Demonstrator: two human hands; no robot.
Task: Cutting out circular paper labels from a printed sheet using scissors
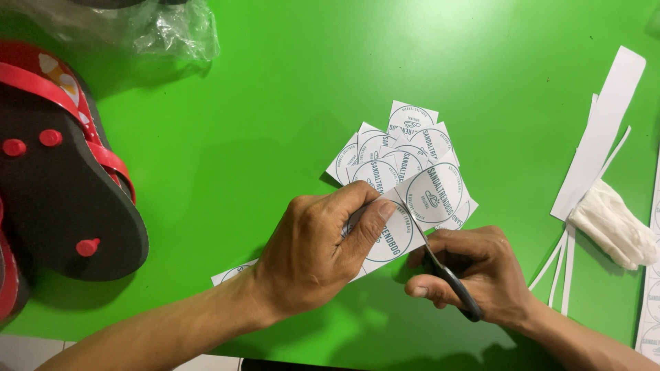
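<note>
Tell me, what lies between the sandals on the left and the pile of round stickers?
Only bare green table separates the sandals from the sticker pile, as the head view shows.

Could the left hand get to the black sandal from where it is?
Probably yes. The left hand is pinching a sheet of round labels, so it would have to let go first. Between it and the sandal lies only bare green table, with nothing in the way.
</note>
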